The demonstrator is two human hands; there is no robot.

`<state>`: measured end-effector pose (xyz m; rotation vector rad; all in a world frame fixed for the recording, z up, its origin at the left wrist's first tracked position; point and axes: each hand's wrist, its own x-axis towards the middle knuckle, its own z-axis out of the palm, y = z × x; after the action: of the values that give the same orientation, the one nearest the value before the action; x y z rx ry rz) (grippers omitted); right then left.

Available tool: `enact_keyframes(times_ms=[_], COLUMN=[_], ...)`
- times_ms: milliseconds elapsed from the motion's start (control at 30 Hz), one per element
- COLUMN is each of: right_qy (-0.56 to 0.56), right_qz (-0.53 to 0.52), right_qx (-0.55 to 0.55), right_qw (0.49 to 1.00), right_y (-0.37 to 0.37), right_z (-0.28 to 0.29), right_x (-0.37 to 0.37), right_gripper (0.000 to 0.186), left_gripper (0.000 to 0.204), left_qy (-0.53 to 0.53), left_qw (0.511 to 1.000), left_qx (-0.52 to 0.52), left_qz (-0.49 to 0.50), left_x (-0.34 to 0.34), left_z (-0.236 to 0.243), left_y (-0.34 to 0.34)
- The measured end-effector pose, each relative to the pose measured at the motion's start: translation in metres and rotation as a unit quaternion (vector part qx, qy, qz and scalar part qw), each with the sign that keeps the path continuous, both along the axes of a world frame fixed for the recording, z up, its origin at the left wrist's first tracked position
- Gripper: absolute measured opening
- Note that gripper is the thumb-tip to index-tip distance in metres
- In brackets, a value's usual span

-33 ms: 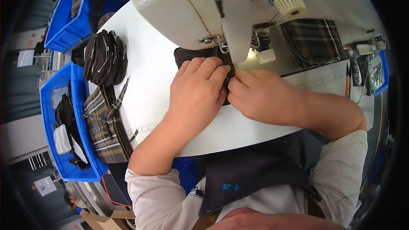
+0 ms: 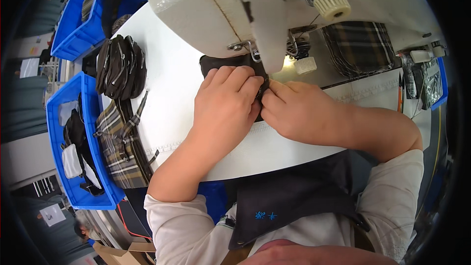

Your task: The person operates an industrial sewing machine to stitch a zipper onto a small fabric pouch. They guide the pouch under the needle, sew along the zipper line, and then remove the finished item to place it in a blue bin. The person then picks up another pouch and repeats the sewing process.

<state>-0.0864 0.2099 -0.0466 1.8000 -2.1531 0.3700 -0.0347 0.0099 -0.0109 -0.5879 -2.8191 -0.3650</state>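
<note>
A dark brown fabric piece (image 2: 221, 63) lies on the white sewing table, beneath the head of the sewing machine (image 2: 211, 14). My left hand (image 2: 228, 95) presses on it with bent fingers and its thumb near the right edge. Against that same edge, my right hand (image 2: 294, 110) pinches the cloth, its fingers curled together. Between the two hands runs a dark ridged strip (image 2: 262, 91) that resembles zip teeth. The needle area is partly hidden by the machine head, and both palms cover much of the fabric.
Stacked dark zipped pieces (image 2: 120, 66) stand at the table's left, above plaid fabric (image 2: 120, 142) hanging over the edge. Blue bins (image 2: 91, 118) flank that side. Right of the needle lie plaid panels (image 2: 360, 49); farther right are pens (image 2: 400, 93) and a blue tray (image 2: 441, 86).
Both hands keep their hold on the fabric, which stays under the machine head. Only a very slight shift of the view shows.
</note>
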Motion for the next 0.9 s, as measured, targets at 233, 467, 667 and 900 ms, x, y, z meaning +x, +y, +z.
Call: enact_keyframes(times_ms=[233, 467, 667, 900], right_qy=[0.054, 0.107, 0.095, 0.081], right_qz=[-0.042, -0.055, -0.04, -0.039], right_qx=[0.027, 0.078, 0.085, 0.131], right_qw=[0.997, 0.99, 0.991, 0.987], right_y=[0.002, 0.008, 0.01, 0.012], right_z=[-0.008, 0.003, 0.007, 0.012], right_x=[0.014, 0.027, 0.027, 0.027], right_gripper=[0.021, 0.035, 0.048, 0.046], left_gripper=[0.041, 0.044, 0.044, 0.046], left_qy=[-0.01, -0.031, -0.029, -0.023], left_qw=[0.999, 0.999, 0.999, 0.999], left_qx=[-0.043, -0.023, -0.03, -0.026], left_qz=[-0.023, -0.02, -0.025, -0.026], left_x=[-0.001, -0.001, -0.001, 0.003], left_z=[0.004, 0.001, 0.001, 0.002], left_y=[-0.001, -0.003, -0.001, 0.004])
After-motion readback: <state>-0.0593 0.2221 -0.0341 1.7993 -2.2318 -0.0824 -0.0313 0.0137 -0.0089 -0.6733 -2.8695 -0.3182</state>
